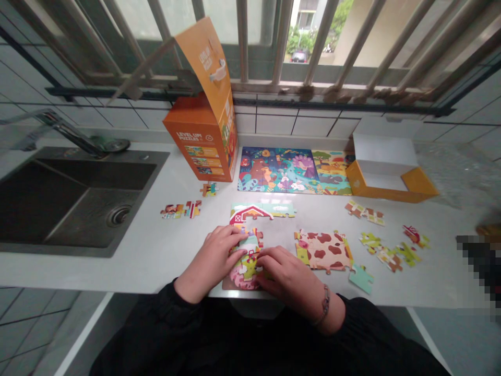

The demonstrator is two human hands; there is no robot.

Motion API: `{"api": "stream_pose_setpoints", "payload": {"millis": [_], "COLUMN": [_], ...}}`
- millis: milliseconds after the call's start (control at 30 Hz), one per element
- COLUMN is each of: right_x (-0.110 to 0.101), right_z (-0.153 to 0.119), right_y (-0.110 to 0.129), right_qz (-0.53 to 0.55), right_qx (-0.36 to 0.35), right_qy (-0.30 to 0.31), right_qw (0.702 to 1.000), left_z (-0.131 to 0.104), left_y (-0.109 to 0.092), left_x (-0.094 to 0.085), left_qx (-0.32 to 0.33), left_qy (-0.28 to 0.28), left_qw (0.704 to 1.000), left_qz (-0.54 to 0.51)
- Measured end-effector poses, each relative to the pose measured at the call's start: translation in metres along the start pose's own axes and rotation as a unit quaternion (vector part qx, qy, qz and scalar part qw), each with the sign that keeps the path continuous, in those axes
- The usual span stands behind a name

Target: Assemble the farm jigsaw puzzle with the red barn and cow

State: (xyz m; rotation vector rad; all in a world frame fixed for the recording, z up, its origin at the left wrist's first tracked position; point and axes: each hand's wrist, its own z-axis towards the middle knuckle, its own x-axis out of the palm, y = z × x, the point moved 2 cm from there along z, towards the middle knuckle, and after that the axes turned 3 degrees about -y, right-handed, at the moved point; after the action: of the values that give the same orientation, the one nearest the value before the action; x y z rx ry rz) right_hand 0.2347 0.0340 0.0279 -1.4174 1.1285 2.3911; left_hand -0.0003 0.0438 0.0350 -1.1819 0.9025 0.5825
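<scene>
On the counter in front of me, both hands are at a cluster of jigsaw puzzle pieces. My left hand (221, 253) has its thumb and fingers closed on a pale blue and green puzzle piece (249, 242) with a small red tractor. From the other side, my right hand (287, 274) pinches a green puzzle piece (249, 270); its fingertips partly cover it. Beneath these lies a pink pig section (238, 282), partly hidden. Just above stands a joined strip with a red barn roof (250, 210). To the right is a joined brown-spotted cow section (327, 249).
Loose pieces lie at right (391, 256) and left (182, 210); a pale teal piece (360, 278) sits near the front edge. Behind are an orange puzzle box (203, 141), a finished animal picture (274, 169) and an open yellow box (391, 183). A sink (160, 172) is left.
</scene>
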Motion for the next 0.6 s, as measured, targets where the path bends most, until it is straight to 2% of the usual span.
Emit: {"api": "stream_pose_setpoints", "payload": {"millis": [400, 600], "right_x": [0.0027, -0.0031], "right_z": [0.002, 0.0057], "right_y": [-0.0039, -0.0014], "right_qz": [-0.02, -0.033], "right_qx": [-0.009, -0.026], "right_qy": [-0.001, 0.011], "right_qw": [1.0, 0.999], "left_z": [-0.0008, -0.0014], "left_y": [-0.0014, 0.0008], "left_x": [0.0, 0.0006], "left_qx": [0.005, 0.008], "left_qy": [0.006, 0.016], "left_qw": [1.0, 1.0], "left_qz": [0.0, -0.003]}}
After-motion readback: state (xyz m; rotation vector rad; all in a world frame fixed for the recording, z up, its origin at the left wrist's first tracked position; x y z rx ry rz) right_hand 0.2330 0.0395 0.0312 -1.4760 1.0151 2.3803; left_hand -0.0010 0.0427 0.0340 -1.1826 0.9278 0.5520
